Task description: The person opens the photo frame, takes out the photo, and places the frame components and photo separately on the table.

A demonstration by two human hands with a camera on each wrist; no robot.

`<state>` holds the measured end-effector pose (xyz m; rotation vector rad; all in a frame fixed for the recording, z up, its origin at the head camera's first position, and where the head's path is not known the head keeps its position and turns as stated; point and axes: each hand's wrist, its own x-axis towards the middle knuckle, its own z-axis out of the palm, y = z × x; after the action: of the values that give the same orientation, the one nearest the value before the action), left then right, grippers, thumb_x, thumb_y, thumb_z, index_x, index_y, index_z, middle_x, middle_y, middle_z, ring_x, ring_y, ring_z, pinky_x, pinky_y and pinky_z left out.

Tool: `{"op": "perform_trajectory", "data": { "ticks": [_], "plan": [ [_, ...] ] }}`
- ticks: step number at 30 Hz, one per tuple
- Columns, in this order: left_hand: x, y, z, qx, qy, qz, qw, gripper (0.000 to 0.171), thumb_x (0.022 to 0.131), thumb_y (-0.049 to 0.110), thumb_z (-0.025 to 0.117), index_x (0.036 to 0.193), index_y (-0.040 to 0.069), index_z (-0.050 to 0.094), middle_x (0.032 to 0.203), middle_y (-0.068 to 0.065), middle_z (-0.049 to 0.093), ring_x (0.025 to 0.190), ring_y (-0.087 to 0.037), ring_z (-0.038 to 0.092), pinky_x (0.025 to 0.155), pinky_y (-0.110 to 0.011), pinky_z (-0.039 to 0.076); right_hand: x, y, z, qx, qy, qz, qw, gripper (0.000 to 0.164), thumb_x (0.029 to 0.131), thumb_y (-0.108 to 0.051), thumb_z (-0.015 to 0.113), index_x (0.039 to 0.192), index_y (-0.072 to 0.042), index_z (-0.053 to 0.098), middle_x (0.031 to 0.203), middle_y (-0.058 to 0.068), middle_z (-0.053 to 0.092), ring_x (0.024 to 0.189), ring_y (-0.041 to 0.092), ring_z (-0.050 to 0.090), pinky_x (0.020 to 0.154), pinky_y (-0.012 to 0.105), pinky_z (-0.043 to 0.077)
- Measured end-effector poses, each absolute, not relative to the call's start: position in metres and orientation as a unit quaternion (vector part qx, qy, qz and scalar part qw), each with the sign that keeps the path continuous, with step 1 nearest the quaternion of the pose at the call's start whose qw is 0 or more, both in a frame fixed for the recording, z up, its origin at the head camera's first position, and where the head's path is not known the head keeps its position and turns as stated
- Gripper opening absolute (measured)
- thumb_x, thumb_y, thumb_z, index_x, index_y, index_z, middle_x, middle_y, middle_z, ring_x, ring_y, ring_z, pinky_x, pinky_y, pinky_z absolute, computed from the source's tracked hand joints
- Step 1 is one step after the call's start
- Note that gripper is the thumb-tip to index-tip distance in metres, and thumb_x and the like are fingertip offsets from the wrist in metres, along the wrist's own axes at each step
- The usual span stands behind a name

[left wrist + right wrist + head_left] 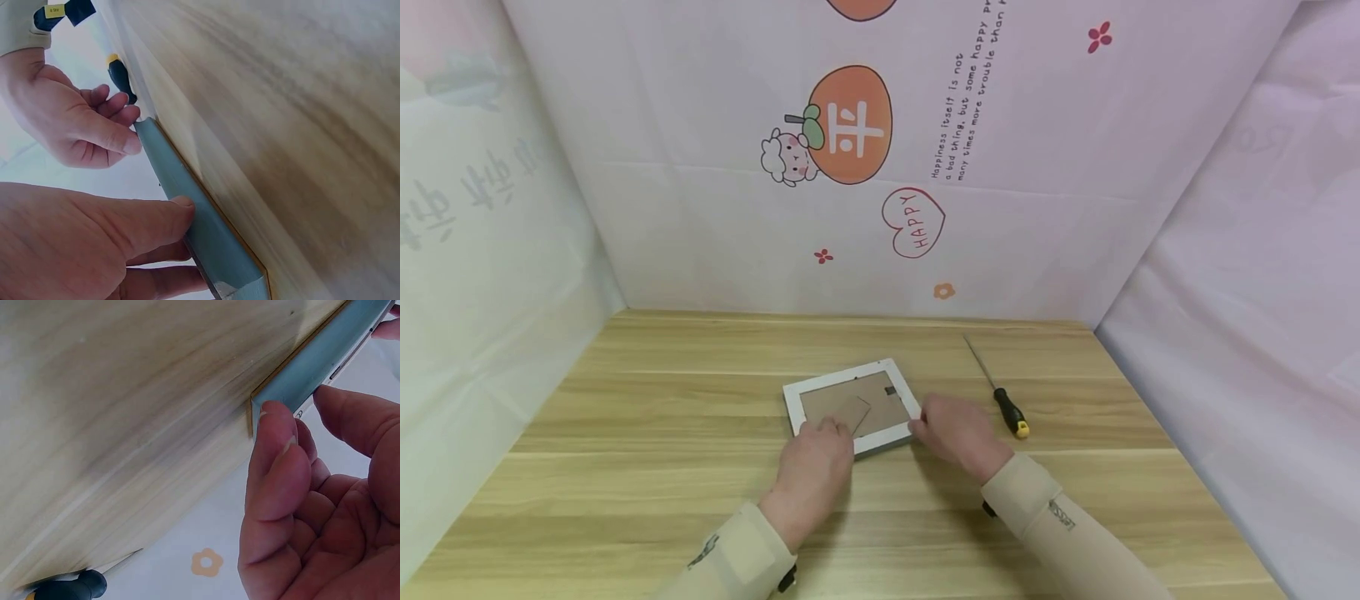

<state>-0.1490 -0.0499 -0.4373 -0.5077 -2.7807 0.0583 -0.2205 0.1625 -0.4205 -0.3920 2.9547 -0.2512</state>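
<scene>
A picture frame (904, 386) lies back side up on the wooden table, its white rim around a brown backing board (831, 400). My left hand (815, 462) grips the frame's near side, with the thumb on the blue-grey outer edge (215, 234) in the left wrist view and the fingers over the back. At the near right corner, my right hand (958, 431) pinches the frame between thumb and fingers, as the right wrist view shows. Part of the near rim and board is hidden under the left hand.
To the right of the frame lies a screwdriver (1010, 411) with a black and yellow handle, its shaft pointing away. White printed cloth (715, 233) hangs behind the table (647, 400) and along both sides.
</scene>
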Motion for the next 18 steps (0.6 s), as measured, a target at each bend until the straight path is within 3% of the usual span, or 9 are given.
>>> {"op": "perform_trajectory", "data": {
  "ticks": [18],
  "plan": [
    [-0.135, -0.039, -0.438, -0.199, -0.964, 0.006, 0.178, 0.014, 0.085, 0.007, 0.063, 0.096, 0.001, 0.067, 0.081, -0.011, 0.058, 0.062, -0.022, 0.052, 0.041, -0.031, 0.047, -0.234, 0.166, -0.426, -0.122, 0.985, -0.112, 0.049, 0.022, 0.093, -0.028, 0.06, 0.086, -0.007, 0.06, 0.062, 0.001, 0.053, 0.052, 0.015, 0.047, 0.044, 0.03, 0.039]
  ]
}}
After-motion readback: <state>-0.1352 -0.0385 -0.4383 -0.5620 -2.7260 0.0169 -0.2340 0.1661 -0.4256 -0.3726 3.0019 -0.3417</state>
